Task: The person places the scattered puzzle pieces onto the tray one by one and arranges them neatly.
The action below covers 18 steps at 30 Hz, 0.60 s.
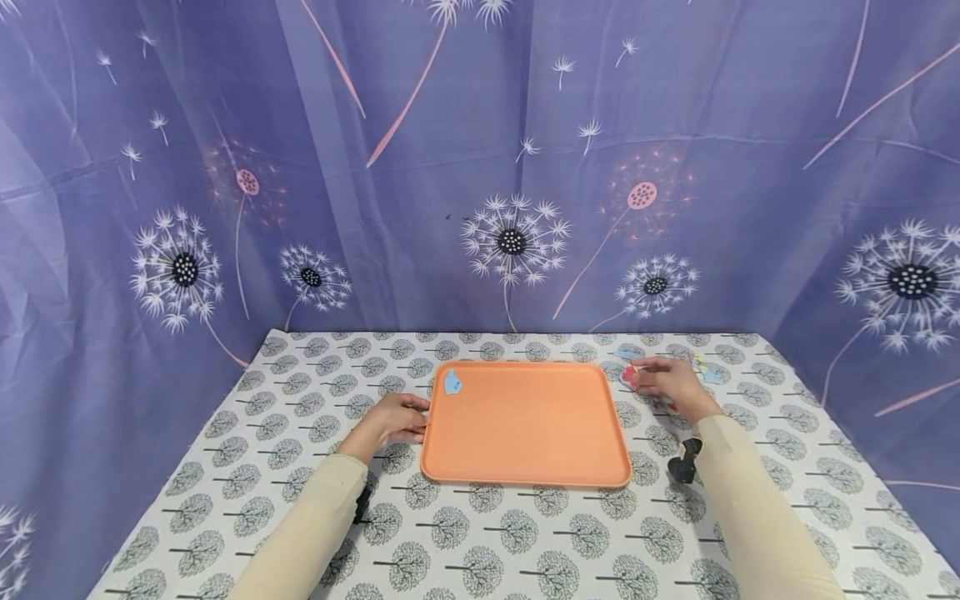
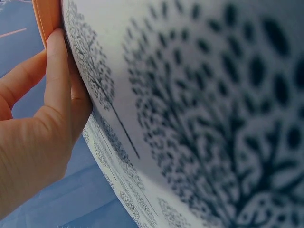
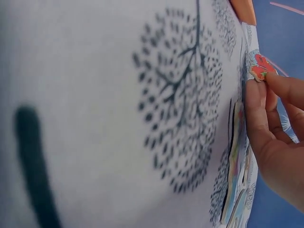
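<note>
An orange rectangular tray (image 1: pixel 525 421) lies on the table. At its left edge is my left hand (image 1: pixel 395 421), the fingertips touching the rim; the left wrist view shows the fingers fairly straight against the tray's side (image 2: pixel 46 21). A small blue piece (image 1: pixel 452 382) with a dark mark rests in the tray's far left corner. Right of the tray, my right hand (image 1: pixel 672 386) pinches a small flat red piece (image 1: pixel 628 377) between thumb and fingers. Seen from the right wrist, this red piece (image 3: pixel 260 68) has a printed picture with some green and a pale edge, like a puzzle piece.
Near the right hand lie more flat pieces: a light blue one (image 1: pixel 628 353) behind it and a blue and yellow one (image 1: pixel 709 372) to its right. A tree-print cloth (image 1: pixel 480 533) covers the table. A purple dandelion curtain (image 1: pixel 420 250) hangs behind.
</note>
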Each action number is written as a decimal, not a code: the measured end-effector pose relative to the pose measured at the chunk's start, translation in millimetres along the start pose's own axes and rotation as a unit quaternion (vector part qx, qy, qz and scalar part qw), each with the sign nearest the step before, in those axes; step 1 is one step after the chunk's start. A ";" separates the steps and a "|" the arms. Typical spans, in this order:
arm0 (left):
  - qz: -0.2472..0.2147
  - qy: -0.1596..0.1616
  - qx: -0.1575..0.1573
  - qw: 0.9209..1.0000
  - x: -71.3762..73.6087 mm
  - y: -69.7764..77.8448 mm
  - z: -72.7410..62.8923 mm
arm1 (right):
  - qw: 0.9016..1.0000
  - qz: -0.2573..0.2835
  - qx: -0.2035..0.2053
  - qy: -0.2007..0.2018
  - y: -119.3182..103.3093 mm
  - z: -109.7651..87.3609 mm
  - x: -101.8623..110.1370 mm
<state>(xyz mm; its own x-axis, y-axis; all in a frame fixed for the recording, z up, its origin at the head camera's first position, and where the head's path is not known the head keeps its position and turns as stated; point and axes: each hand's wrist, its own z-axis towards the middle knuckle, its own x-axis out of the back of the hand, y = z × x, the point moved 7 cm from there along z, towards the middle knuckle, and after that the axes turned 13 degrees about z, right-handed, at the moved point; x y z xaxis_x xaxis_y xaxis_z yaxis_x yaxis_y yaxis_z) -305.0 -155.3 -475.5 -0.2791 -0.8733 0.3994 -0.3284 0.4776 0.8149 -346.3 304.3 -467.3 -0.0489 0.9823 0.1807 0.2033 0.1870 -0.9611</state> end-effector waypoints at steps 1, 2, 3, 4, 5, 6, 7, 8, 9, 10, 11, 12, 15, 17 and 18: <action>0.000 0.000 0.000 1.000 0.1 0.3 -0.3 | 1.000 0.001 -0.002 -0.001 0.1 0.5 -0.4; 0.000 0.000 0.001 1.000 0.1 0.2 -0.2 | 1.000 -0.001 -0.001 -0.003 -0.7 0.7 -1.2; -0.001 -0.001 0.001 1.000 0.1 0.0 0.0 | 1.000 0.007 0.002 -0.009 -1.8 0.9 -3.0; -0.002 -0.001 0.003 1.000 0.1 -0.2 0.1 | 1.000 0.015 0.005 -0.013 -3.1 1.1 -4.6; -0.003 -0.001 0.003 1.000 0.1 -0.5 0.3 | 1.000 0.026 0.007 -0.015 -4.2 1.5 -6.3; -0.003 -0.001 0.004 1.000 0.1 -0.7 0.5 | 0.999 0.036 0.009 -0.014 -5.6 2.1 -7.6; -0.003 -0.002 0.004 1.000 0.1 -1.0 0.8 | 0.999 0.046 0.015 -0.017 -7.5 2.6 -9.4; -0.004 -0.002 0.005 1.000 0.0 -1.3 1.2 | 0.998 0.058 0.021 -0.021 -9.4 3.3 -11.4; -0.004 -0.002 0.005 1.000 0.0 -1.5 1.2 | 0.996 0.077 0.025 -0.028 -10.7 4.3 -13.3; -0.004 -0.001 0.005 1.000 0.1 -1.7 1.4 | 0.995 0.089 0.026 -0.026 -11.6 5.6 -14.2; -0.003 -0.002 0.004 1.000 -0.1 -1.8 1.8 | 0.994 0.098 0.029 -0.028 -12.5 7.1 -15.5; -0.004 -0.001 0.004 1.000 0.0 -1.9 1.7 | 0.994 0.103 0.033 -0.034 -14.0 8.2 -17.3; -0.004 -0.001 0.004 1.000 -0.1 -2.3 2.3 | 0.992 0.119 0.034 -0.038 -17.3 10.9 -22.4; -0.003 -0.001 0.004 1.000 0.0 -2.5 2.5 | 0.992 0.112 0.037 -0.041 -20.6 11.7 -26.8; -0.004 -0.001 0.005 1.000 0.1 -2.6 2.5 | 0.992 0.110 0.038 -0.041 -22.5 11.7 -29.1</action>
<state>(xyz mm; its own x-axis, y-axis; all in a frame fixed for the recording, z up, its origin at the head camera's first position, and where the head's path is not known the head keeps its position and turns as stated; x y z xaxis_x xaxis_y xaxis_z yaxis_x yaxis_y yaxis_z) -306.4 -156.4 -478.7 -0.2785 -0.8765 0.3926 -0.3391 0.4722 0.8136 -361.0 271.4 -453.3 -0.0917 0.9945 -0.0507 0.1432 -0.0373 -0.9890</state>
